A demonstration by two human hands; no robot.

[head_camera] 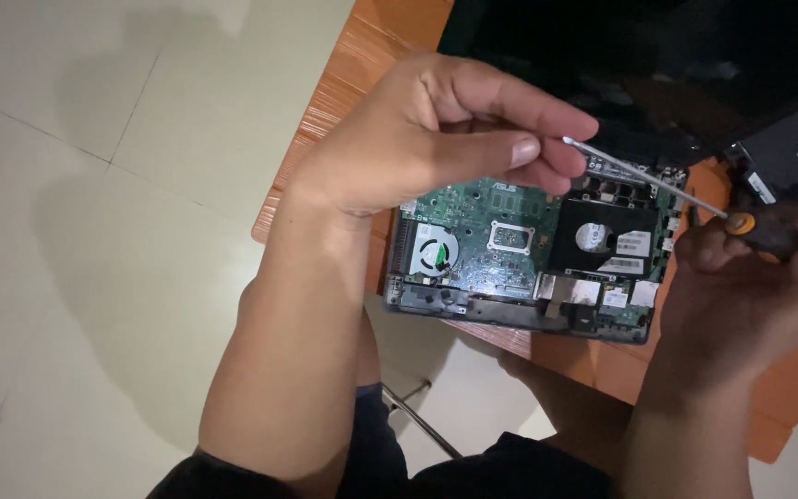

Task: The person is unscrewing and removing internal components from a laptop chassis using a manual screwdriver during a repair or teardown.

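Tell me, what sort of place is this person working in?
Probably a home or small informal repair spot, not a fitted workshop. An opened laptop with its green circuit board bared lies on a small orange wooden table above a pale tiled floor, and the right hand holds a screwdriver.

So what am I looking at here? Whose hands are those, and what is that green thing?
The camera sits on a person's head and looks down, so you see that person's own two hands. The green thing is the circuit board inside an opened laptop, lying on an orange-brown table. It has a small round fan and a black drive. The right hand holds a screwdriver by its orange handle. The left hand pinches near the metal tip.
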